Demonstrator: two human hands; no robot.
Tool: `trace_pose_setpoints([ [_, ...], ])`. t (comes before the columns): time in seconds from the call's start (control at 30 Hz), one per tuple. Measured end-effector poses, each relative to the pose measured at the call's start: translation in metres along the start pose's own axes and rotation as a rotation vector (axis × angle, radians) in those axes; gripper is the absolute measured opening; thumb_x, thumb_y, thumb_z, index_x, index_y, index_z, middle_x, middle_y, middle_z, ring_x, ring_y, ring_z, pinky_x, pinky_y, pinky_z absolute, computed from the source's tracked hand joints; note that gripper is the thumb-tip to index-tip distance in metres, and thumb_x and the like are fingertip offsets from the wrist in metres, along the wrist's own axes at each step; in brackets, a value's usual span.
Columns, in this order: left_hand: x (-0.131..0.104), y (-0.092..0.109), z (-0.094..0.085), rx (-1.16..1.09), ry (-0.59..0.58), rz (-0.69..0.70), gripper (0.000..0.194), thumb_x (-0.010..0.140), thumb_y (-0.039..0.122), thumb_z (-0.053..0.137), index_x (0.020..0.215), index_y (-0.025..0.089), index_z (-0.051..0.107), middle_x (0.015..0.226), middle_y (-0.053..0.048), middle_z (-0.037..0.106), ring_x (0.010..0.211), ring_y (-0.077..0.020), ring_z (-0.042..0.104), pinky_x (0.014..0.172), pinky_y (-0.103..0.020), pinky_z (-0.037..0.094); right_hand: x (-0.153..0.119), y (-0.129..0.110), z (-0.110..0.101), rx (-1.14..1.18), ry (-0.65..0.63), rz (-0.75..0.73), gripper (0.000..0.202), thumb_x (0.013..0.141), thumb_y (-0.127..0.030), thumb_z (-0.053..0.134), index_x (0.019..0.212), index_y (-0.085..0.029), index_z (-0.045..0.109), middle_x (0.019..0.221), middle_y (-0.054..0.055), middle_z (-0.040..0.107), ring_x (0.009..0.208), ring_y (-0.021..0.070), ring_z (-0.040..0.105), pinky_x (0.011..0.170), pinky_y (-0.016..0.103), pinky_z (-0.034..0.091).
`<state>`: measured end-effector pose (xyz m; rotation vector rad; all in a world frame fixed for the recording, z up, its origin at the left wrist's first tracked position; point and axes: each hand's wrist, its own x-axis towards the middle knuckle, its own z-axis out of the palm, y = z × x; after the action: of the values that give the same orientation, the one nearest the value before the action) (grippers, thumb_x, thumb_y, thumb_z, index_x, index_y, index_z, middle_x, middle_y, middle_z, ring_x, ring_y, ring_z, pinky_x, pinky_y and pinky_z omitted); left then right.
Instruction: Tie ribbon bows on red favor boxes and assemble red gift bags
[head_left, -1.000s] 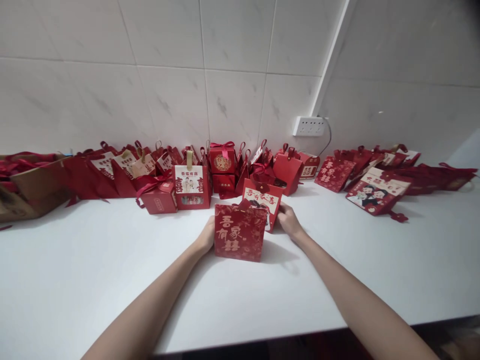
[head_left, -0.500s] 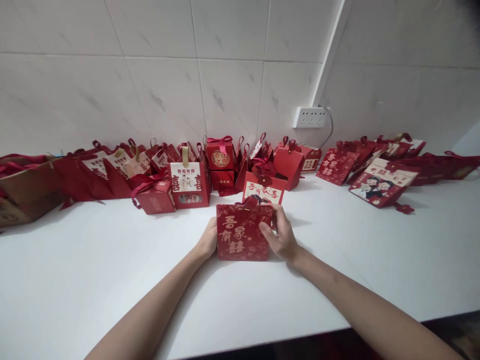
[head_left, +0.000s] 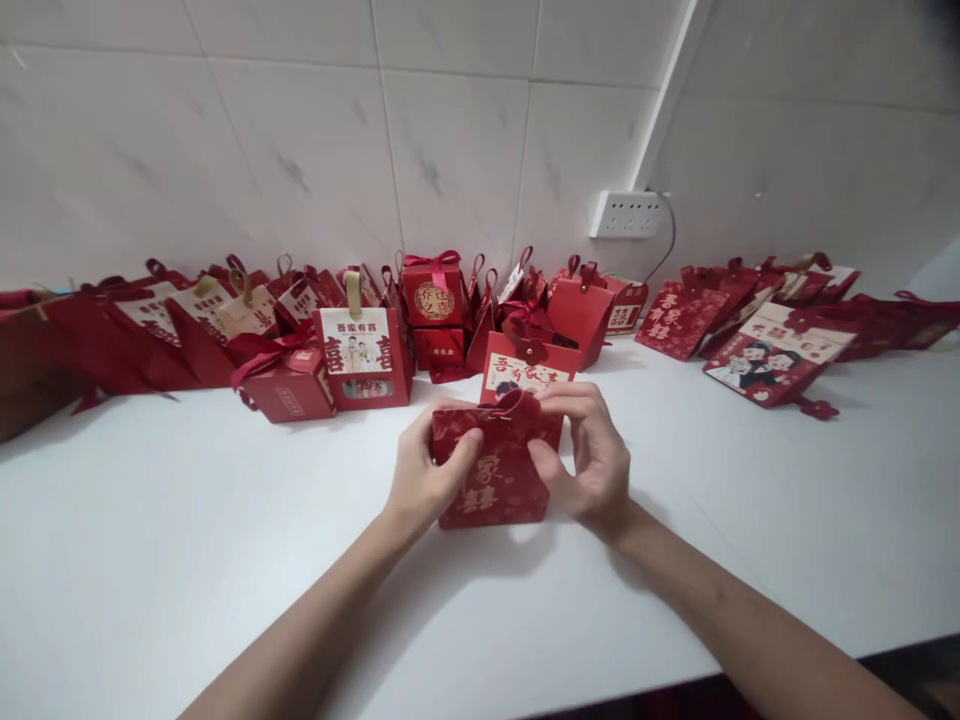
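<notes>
A red paper gift box (head_left: pixel 502 485) with gold lettering stands on the white table, its dark red ribbon loop on top. My left hand (head_left: pixel 427 468) is closed on its left side, thumb pressed to the front and fingers hidden behind. At the upper right corner, my right hand (head_left: pixel 592 455) has its thumb by the front and its fingers bent over the top edge. Just behind stands another red box with a cream label (head_left: pixel 506 372). To the left are a red window box (head_left: pixel 365 360) and a small ribbon-tied box (head_left: pixel 291 385).
Many red gift boxes line the tiled wall (head_left: pixel 450 150). A box with a cartoon couple (head_left: pixel 765 360) leans at the right, near several more red boxes. A white power strip (head_left: pixel 626 214) is fixed to the wall. The white table (head_left: pixel 225 540) ends at a front edge lower right.
My left hand has come up from the box's side, and its thumb now lies on the front. My right fingers have risen to the top edge. The view has shifted slightly.
</notes>
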<state>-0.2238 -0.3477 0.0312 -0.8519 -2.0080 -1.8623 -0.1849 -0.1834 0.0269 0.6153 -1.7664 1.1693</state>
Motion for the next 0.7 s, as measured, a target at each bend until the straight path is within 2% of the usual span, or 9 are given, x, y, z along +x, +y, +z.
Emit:
trace_pose_setpoints([
  [0.07, -0.004, 0.004, 0.005, 0.048, 0.004, 0.031, 0.011, 0.08, 0.028, 0.058, 0.078, 0.018, 0.06, 0.066, 0.002, 0.06, 0.058, -0.01, 0.055, 0.054, -0.019, 0.043, 0.002, -0.007, -0.002, -0.07, -0.008, 0.002, 0.022, 0.078, -0.01, 0.059, 0.097, -0.022, 0.057, 0.094, 0.004, 0.053, 0.091, 0.0179, 0.055, 0.078, 0.036, 0.049],
  [0.13, -0.006, 0.008, 0.007, 0.076, -0.009, 0.067, 0.011, 0.078, 0.028, 0.062, 0.076, 0.017, 0.06, 0.064, 0.002, 0.06, 0.054, -0.0091, 0.053, 0.05, -0.018, 0.042, 0.003, -0.011, -0.003, -0.097, -0.019, 0.001, 0.018, 0.079, -0.01, 0.059, 0.094, -0.02, 0.058, 0.089, 0.003, 0.054, 0.085, 0.0165, 0.056, 0.072, 0.033, 0.05],
  [0.23, -0.007, 0.013, 0.01, 0.091, -0.02, 0.1, 0.017, 0.073, 0.026, 0.069, 0.088, 0.018, 0.064, 0.079, 0.0, 0.069, 0.067, -0.011, 0.062, 0.061, -0.019, 0.049, 0.003, -0.014, -0.004, -0.126, -0.046, -0.059, 0.014, 0.081, -0.011, 0.059, 0.093, -0.02, 0.06, 0.085, 0.003, 0.055, 0.08, 0.0158, 0.056, 0.066, 0.031, 0.049],
  [0.3, -0.007, 0.016, 0.011, 0.077, -0.009, 0.075, 0.018, 0.074, 0.025, 0.069, 0.091, 0.019, 0.066, 0.085, -0.001, 0.071, 0.073, -0.0117, 0.064, 0.066, -0.019, 0.051, 0.003, -0.014, -0.003, -0.144, -0.038, -0.075, 0.012, 0.082, -0.013, 0.057, 0.091, -0.02, 0.06, 0.086, 0.003, 0.055, 0.079, 0.0156, 0.056, 0.064, 0.03, 0.048],
  [0.47, -0.009, 0.02, 0.012, 0.052, 0.019, -0.025, 0.01, 0.072, 0.026, 0.069, 0.073, 0.017, 0.068, 0.065, 0.001, 0.068, 0.056, -0.0094, 0.059, 0.051, -0.017, 0.047, 0.003, -0.011, 0.0, -0.121, -0.022, -0.055, 0.011, 0.084, -0.011, 0.055, 0.09, -0.02, 0.059, 0.084, 0.002, 0.054, 0.079, 0.0153, 0.054, 0.064, 0.029, 0.047],
  [0.7, -0.012, 0.022, 0.012, 0.051, 0.041, -0.049, 0.012, 0.07, 0.027, 0.069, 0.064, 0.016, 0.069, 0.057, 0.0, 0.066, 0.048, -0.0091, 0.056, 0.045, -0.015, 0.045, 0.003, -0.017, -0.001, -0.061, -0.068, -0.092, 0.019, 0.078, -0.008, 0.058, 0.093, -0.02, 0.057, 0.083, 0.003, 0.053, 0.077, 0.016, 0.053, 0.063, 0.03, 0.047],
])
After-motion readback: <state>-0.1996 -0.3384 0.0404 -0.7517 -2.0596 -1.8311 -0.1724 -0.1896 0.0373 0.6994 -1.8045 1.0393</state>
